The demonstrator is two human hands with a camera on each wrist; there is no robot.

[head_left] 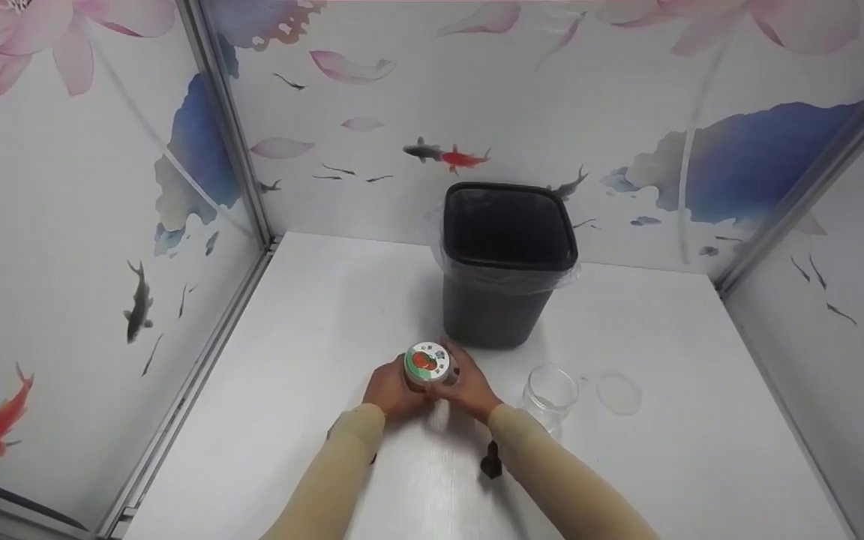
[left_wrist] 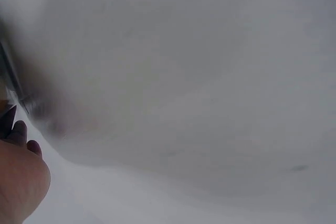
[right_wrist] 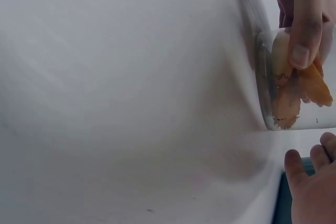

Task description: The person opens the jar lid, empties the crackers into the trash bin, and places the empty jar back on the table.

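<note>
Head view: jar (head_left: 427, 369) with printed lid (head_left: 427, 361), standing on white surface (head_left: 312, 315) just in front of black bin (head_left: 505, 262); left hand (head_left: 393, 393) wrapped round the jar's left side, right hand (head_left: 468, 388) wrapped round its right side, both clamped on it and close together. Clear empty jar (head_left: 550, 394) near the right hand, upright; clear round lid (head_left: 619, 394) flat on the surface beside it. Bin lined with clear bag, against patterned back wall (head_left: 552, 97). Left wrist view: mostly blurred white surface (left_wrist: 199, 103); part of left hand (left_wrist: 18, 179) at lower left corner, grip not readable here. Right wrist view: glass jar (right_wrist: 289, 82) with orange contents at right edge, fingers (right_wrist: 302, 22) pressed on its wall; other hand (right_wrist: 315, 184) at lower right.
</note>
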